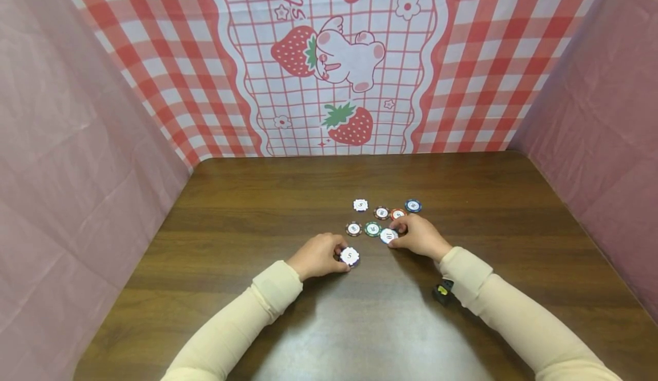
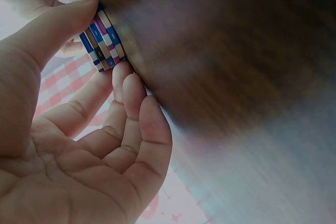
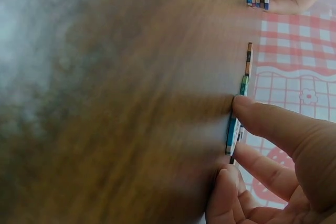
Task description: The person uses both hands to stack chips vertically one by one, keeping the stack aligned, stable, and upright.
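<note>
My left hand [image 1: 320, 256] grips a short stack of poker chips [image 1: 349, 256] by its sides, a white chip marked 5 on top. In the left wrist view the stack [image 2: 105, 41] shows several layers with blue, purple and tan edges between thumb and fingers. To the right, my right hand [image 1: 420, 237] pinches a blue-and-white poker chip [image 1: 389, 236] marked 10 at its edges. That chip [image 3: 231, 132] lies flat at table level in the right wrist view. Just left of it sit a green chip [image 1: 373, 229] and a brown chip [image 1: 353, 229].
Behind these lie a white chip [image 1: 360, 204], a dark brown chip [image 1: 381, 213], a red chip [image 1: 398, 214] and a blue chip [image 1: 413, 205]. A small black object with a yellow mark [image 1: 442, 291] is beside the right sleeve. A strawberry-print cloth [image 1: 462, 84] backs the wooden table [image 1: 247, 192].
</note>
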`<state>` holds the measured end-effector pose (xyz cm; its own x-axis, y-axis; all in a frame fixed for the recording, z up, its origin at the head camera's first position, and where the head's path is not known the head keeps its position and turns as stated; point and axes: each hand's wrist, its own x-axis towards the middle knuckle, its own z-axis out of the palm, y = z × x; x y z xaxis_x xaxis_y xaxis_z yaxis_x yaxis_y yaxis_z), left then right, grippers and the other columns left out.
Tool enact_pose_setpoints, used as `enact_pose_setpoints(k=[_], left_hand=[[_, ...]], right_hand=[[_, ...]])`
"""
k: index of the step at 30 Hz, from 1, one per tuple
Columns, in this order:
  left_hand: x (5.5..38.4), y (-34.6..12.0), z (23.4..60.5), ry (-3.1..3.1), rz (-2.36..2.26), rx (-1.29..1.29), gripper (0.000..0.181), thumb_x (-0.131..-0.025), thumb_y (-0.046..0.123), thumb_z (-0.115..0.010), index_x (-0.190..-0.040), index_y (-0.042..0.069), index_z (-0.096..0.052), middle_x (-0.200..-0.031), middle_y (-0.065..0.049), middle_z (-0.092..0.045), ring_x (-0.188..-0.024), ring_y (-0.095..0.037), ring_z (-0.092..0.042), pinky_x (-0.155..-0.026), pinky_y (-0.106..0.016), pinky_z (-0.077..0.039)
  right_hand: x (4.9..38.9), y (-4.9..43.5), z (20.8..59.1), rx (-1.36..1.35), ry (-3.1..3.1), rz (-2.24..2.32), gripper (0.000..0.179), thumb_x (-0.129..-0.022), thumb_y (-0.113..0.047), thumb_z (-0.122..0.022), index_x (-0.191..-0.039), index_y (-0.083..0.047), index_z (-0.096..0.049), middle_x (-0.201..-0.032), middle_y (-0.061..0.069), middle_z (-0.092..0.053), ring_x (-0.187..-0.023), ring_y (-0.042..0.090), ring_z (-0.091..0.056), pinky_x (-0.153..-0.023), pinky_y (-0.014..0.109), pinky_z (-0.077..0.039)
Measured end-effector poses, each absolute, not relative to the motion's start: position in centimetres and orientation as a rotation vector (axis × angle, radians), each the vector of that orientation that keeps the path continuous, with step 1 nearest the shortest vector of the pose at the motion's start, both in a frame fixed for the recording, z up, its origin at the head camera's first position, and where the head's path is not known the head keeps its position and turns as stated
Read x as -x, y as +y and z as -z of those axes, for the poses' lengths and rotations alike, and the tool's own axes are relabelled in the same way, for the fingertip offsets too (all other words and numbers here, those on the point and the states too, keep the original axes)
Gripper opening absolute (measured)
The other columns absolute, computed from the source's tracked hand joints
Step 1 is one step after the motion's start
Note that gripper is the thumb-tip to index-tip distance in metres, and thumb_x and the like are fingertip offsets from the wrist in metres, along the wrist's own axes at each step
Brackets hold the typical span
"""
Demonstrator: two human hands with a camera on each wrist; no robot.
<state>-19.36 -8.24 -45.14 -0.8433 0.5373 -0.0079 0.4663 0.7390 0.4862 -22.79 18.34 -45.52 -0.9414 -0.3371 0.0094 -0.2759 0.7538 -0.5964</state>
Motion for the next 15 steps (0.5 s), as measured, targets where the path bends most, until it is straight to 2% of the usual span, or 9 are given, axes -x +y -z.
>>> enact_pose_setpoints(k=[15], left_hand=[[19.33, -8.27, 45.09, 2.783, -0.744, -0.813, 0.033, -0.071, 0.023, -0.084, -0.097, 0.010, -0.069, -0.086, 0.000, -0.070, -0.080, -0.013, -0.061, -0.073, -0.028, -0.048]], right_hand=[[22.68, 18.09, 45.04, 0.509, 2.867, 0.889, 0.022, -0.073, -0.018, -0.082, -0.089, -0.008, -0.071, -0.074, 0.001, -0.055, -0.069, 0.014, -0.046, -0.064, 0.029, -0.036]])
